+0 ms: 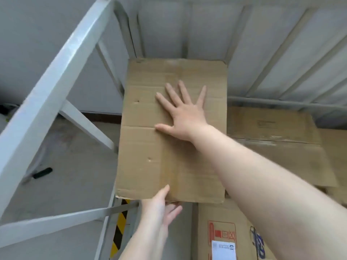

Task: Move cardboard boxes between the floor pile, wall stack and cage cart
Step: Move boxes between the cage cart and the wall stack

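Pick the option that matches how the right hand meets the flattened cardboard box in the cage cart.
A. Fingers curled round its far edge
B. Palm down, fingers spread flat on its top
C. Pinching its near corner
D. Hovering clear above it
B: the right hand lies palm down with fingers spread on top of the flattened cardboard box, while the left hand holds its near edge.

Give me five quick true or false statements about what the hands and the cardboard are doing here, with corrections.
1. The right hand lies flat with spread fingers on the flattened brown cardboard box. True.
2. The left hand holds the cardboard's near edge. True.
3. The cardboard is folded up into a closed cube. False: it lies flat.
4. A white metal cage frame stands to the left. True.
5. The right hand grips a black marker. False: it holds nothing.
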Demonstrator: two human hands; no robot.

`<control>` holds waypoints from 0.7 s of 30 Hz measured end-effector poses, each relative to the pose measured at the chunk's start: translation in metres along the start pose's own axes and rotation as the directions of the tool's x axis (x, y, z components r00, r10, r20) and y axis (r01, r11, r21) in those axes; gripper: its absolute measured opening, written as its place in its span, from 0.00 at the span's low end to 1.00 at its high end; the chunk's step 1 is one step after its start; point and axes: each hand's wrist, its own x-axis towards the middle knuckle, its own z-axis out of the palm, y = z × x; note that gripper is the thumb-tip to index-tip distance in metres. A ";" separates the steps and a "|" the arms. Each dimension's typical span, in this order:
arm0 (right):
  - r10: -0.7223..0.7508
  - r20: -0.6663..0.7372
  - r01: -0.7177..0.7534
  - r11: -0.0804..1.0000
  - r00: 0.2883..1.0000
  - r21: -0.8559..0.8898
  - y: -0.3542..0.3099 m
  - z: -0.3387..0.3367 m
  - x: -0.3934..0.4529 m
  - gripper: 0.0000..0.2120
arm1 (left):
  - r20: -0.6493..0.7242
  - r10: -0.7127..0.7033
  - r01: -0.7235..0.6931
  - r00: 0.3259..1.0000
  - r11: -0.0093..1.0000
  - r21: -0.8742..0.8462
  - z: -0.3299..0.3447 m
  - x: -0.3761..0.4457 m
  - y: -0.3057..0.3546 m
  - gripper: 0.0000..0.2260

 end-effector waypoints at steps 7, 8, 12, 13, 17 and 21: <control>-0.016 -0.080 0.014 1.000 0.997 -0.026 -0.035 0.129 -0.068 0.44 | 0.076 0.275 -0.285 0.958 0.918 0.275 -0.006 0.046 0.002 0.15; 0.000 -0.092 -0.004 0.999 0.996 -0.049 -0.033 0.130 -0.071 0.45 | 0.018 0.360 -0.344 0.933 0.876 0.336 -0.012 0.055 0.012 0.17; 0.160 -0.056 -0.161 0.987 0.985 -0.010 -0.024 0.128 -0.079 0.47 | -0.064 0.592 -0.422 0.804 0.643 0.639 -0.037 0.091 0.051 0.32; 0.233 -0.042 -0.232 0.972 0.972 0.040 -0.025 0.127 -0.083 0.48 | -0.047 0.586 -0.407 0.809 0.615 0.675 -0.041 0.100 0.056 0.34; 0.449 -0.022 -0.432 0.870 0.893 0.237 -0.029 0.123 -0.097 0.52 | 0.030 0.554 -0.372 0.832 0.517 0.771 -0.043 0.117 0.056 0.34; 0.534 0.018 -0.495 0.769 0.845 0.404 -0.019 0.111 -0.101 0.52 | -0.004 0.580 -0.463 0.815 0.655 0.598 -0.036 0.099 0.049 0.24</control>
